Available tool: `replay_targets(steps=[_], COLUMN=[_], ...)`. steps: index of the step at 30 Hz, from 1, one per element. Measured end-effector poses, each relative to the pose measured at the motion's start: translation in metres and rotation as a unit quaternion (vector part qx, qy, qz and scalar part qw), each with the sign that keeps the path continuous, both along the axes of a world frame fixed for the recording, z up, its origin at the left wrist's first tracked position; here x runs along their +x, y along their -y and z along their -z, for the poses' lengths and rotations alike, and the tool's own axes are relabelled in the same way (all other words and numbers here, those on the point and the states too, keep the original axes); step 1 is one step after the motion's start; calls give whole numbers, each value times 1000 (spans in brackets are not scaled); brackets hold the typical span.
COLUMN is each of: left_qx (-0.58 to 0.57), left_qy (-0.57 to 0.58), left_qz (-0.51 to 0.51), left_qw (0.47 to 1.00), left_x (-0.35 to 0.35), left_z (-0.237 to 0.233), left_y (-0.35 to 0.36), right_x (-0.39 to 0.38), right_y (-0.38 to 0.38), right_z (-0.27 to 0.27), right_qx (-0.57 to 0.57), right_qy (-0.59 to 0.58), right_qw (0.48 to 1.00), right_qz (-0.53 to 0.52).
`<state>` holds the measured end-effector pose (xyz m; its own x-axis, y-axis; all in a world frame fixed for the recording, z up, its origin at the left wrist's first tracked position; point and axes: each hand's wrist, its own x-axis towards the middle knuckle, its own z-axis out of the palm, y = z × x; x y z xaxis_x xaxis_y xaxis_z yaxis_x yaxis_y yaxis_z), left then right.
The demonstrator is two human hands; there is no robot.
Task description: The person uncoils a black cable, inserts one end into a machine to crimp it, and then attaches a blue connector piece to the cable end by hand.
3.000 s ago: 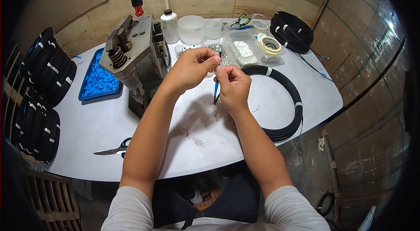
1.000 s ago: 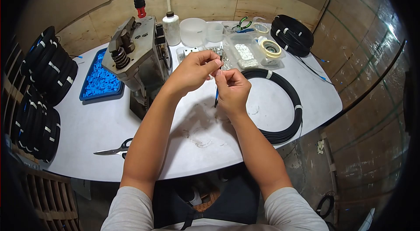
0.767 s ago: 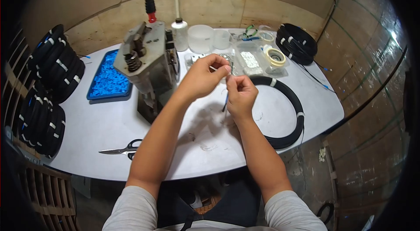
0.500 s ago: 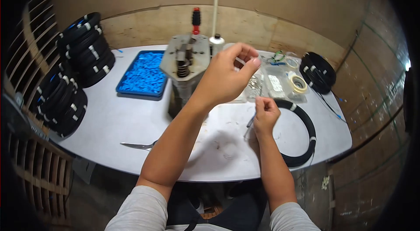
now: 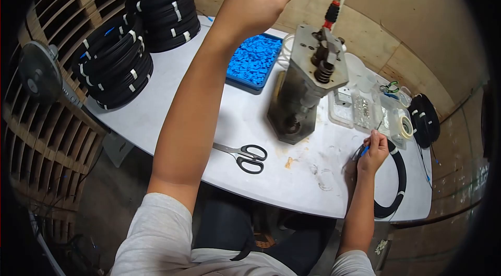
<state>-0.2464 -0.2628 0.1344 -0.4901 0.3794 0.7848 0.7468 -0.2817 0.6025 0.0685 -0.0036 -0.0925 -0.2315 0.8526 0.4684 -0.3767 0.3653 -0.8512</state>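
My left hand [image 5: 259, 3] is raised beyond the blue tray [image 5: 245, 86], thumb and fingertips pinched together. Whatever lies between those fingertips is too small to make out. Small blue pieces [image 5: 255, 59] fill the tray. Low over the table on the right, my right hand [image 5: 373, 155] closes around a thin cable end with a bit of blue showing beside the fingers. The black cable coil [image 5: 400, 171], bound with white tape, lies right beside that hand. Between my hands stands a metal press [image 5: 297, 103] with a spring on top and a red-and-black handle [image 5: 331, 14].
Scissors [image 5: 248, 157] lie near the table's front edge. Two stacks of taped black coils [image 5: 112, 69] stand at the left, near a fan [image 5: 39, 72]. Clear boxes of small parts [image 5: 364, 111], a tape roll [image 5: 405, 126] and another coil stack [image 5: 424, 119] are at the right.
The view has turned left. My left hand has moved from in front of the press to its left, up past the tray. My right hand stays beside the coil, still closed.
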Motion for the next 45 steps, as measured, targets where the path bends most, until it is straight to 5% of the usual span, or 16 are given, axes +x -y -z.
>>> replay_targets(steps=[9,15,20,34,45], left_qx=[-272,-367,-460,-411,-371], left_qy=[98,129,6,-123,-5], left_qz=[-184,-258,-335,-387,-357], left_qw=[939,884,822,816,857], left_x=[-106,-152,-178,-176,-177], left_z=[140,189,210,236,230], left_y=[-7,-20,-29,-31,-33], right_x=[3,6,6,12,11], right_y=[-3,-2,1,-3,0], right_z=[7,5,5,11,9], right_qx=[2,35,27,49,56], right_qy=[34,56,77,89,100], right_qw=[999,998,997,995,993], right_qz=[-15,1,-2,-17,-7])
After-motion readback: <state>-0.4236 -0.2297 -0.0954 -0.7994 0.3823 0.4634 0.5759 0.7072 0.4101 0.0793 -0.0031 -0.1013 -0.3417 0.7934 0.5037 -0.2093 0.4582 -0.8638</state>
